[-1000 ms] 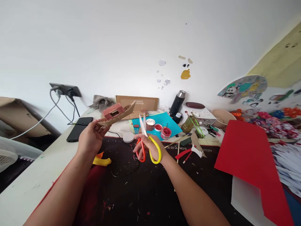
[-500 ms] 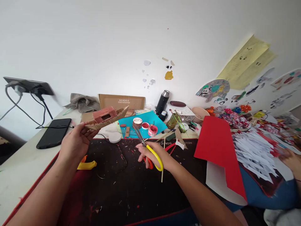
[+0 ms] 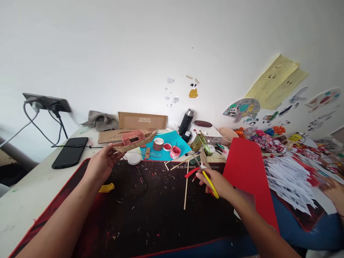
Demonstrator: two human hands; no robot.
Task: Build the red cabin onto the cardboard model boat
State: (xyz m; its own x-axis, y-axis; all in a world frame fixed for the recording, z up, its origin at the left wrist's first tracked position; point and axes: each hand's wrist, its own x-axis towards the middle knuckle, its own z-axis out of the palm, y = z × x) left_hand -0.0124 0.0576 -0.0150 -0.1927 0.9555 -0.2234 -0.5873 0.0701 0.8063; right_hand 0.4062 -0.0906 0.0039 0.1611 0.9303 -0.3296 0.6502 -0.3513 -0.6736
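A cardboard boat (image 3: 134,139) is gripped at one end between the thumb and fingers of the left hand (image 3: 103,163), and it is held up over the back left of the dark mat (image 3: 161,222). Scissors (image 3: 207,177) are clasped in the right hand (image 3: 219,182), with the blades pointed toward the clutter behind; the red handle is mostly hidden by the fingers. On the blue sheet (image 3: 172,138), red paint is held in a small tub (image 3: 167,147) and in a pink tub (image 3: 175,152), while the contents of the brown tub (image 3: 158,144) cannot be made out. Thin sticks are propped in a murky jar (image 3: 196,146). What is held in the pale bowl (image 3: 225,136) cannot be seen. A yellow object (image 3: 106,187) is partly covered by the left forearm. Beside the paper strips (image 3: 290,179), another person's hand (image 3: 331,190) is blurred, and the arm is cut off by the right edge
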